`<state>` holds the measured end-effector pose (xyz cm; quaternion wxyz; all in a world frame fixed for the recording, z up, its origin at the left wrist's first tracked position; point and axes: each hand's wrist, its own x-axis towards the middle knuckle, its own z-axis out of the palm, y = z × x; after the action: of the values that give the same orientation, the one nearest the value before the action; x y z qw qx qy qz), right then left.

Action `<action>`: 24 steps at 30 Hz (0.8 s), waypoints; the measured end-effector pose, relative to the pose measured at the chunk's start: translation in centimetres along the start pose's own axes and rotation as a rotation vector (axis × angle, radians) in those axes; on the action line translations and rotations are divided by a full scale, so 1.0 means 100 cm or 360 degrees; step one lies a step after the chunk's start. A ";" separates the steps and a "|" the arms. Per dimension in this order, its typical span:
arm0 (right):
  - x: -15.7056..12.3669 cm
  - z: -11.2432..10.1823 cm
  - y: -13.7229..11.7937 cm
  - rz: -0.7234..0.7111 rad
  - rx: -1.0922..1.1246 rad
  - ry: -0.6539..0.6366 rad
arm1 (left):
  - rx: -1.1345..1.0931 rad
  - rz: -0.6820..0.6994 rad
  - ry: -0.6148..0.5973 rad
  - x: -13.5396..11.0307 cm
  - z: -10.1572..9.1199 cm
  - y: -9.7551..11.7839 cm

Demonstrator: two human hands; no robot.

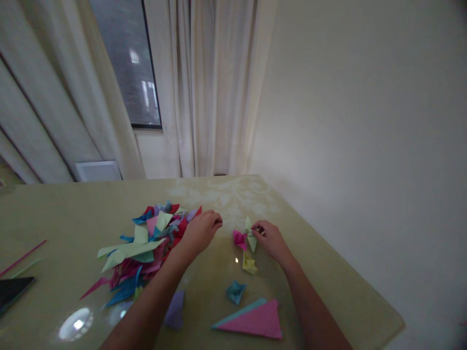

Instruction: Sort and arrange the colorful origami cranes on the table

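My left hand (205, 229) is held at the right edge of a pile of folded paper pieces (146, 248) in green, blue, pink, red and purple. Its fingers are curled together, and whether anything is between them is hidden. With thumb and fingers closed, my right hand (270, 238) pinches the edge of a pale green folded paper piece (251, 236). Touching that piece on its left is a magenta folded paper piece (240, 239). Below them lie a yellow folded paper piece (249, 263) and a blue one (236, 291).
A pink and light-blue folded paper triangle (255, 320) lies near the front. A purple paper piece (175, 310) is beside my left forearm. At the far left are thin paper strips (24, 257) and a dark flat object (13, 291). A wall (346, 146) borders the table's right side.
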<state>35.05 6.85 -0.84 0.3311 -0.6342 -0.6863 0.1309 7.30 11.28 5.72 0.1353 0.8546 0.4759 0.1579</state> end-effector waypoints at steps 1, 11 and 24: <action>0.000 0.000 0.000 -0.0004 0.0004 0.0004 | 0.0041 -0.0046 -0.0031 -0.001 -0.004 -0.008; -0.002 -0.008 -0.010 -0.0001 0.0019 0.0207 | 0.0073 -0.0153 -0.0321 -0.008 -0.005 -0.033; -0.027 0.002 -0.097 -0.0280 0.0988 0.0068 | -0.1340 0.0409 -0.0205 -0.008 -0.030 0.006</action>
<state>27.29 2.80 4.03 0.5333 -0.4437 -0.6586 0.2915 6.23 10.55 8.57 0.4803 0.7852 0.2505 0.3000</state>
